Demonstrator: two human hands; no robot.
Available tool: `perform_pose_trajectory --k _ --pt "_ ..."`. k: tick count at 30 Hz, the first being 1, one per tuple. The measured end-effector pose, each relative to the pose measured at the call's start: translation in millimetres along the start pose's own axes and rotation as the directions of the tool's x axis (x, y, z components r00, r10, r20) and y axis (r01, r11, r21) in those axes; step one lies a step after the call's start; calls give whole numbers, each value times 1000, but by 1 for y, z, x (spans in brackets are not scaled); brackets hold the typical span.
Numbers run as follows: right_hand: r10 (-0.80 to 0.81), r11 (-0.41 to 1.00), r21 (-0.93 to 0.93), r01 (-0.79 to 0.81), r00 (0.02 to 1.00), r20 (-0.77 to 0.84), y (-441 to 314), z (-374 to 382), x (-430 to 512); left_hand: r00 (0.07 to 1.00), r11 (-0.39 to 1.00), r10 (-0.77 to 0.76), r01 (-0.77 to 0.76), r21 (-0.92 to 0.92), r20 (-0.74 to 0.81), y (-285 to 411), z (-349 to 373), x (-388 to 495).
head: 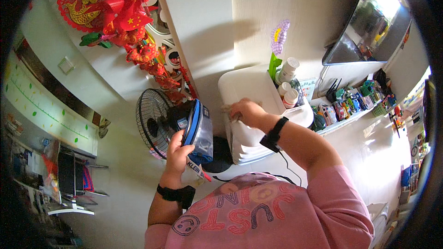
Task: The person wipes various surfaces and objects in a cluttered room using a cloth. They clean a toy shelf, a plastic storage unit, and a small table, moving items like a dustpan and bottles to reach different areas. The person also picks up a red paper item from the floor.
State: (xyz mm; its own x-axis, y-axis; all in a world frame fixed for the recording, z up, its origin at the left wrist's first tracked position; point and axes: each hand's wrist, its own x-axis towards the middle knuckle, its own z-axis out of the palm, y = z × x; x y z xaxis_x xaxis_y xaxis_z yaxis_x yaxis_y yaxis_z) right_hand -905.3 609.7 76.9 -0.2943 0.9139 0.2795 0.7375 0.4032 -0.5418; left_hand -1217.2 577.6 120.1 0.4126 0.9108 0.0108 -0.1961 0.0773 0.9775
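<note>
My left hand (178,152) grips a zippered pouch (204,138) with a blue zip edge and a clear, lettered side. A printed strap hangs below that hand. My right hand (247,110) is on the top of a white plastic cabinet (249,79) with rounded corners. Bits of a beige cloth (226,108) stick out around its curled fingers; the rest of the cloth is hidden. To the right of this hand, a recess in the cabinet top holds several white bottles (290,97) and a purple flower decoration (279,38) on a green stem.
A black fan (152,124) stands left of the cabinet, close behind the pouch. Red festive ornaments (143,53) hang above the fan. A wall-mounted television (367,24) is at upper right, over a low shelf crowded with toys (346,107). A chair (74,180) stands far left.
</note>
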Motion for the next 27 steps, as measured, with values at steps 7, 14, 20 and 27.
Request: perform_pose_trajectory --k 7,14,20,27 --pt "-181 981 -18 195 938 297 -42 -4 -53 1000 1000 6 -7 6 18 -12 -9 9" --pt "-132 975 -157 155 980 148 -10 16 -1 1000 1000 -10 10 22 5 -9 -8 5" --pt "-2 921 -376 104 965 261 11 21 69 997 996 -69 68 -49 -22 -6 -10 2" --pt "149 902 -345 -259 938 -313 34 7 89 996 996 -84 83 -25 -35 -7 -12 0"
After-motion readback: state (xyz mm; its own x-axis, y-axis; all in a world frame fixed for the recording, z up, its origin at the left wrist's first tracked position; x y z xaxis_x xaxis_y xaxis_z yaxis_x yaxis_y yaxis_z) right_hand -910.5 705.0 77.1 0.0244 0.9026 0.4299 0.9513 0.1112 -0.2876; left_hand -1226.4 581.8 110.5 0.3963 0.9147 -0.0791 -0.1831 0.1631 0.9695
